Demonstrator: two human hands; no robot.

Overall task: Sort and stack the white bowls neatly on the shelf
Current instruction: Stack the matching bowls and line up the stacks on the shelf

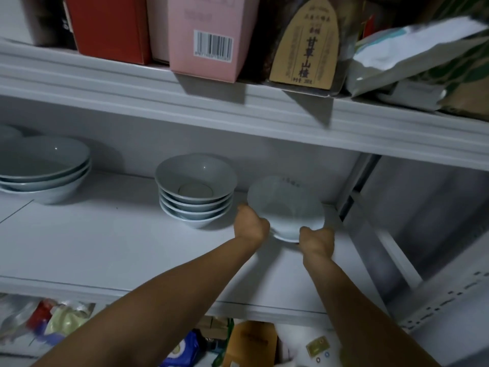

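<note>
Both hands, left [250,223] and right [317,241], grip a bowl [287,207] on the shelf [105,247], with the stack [195,192] just left, nearer the left hand.

Held bowl [285,207] right of bowl stack [195,192].

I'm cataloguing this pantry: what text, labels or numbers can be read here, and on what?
"甘草山楂": tan label on the dark packet, upper shelf.
Small characters above and below it: too small to read.
Pink box: barcode digits and faint print blurred.
White bowl: faint marks near far rim, blurred.
</note>
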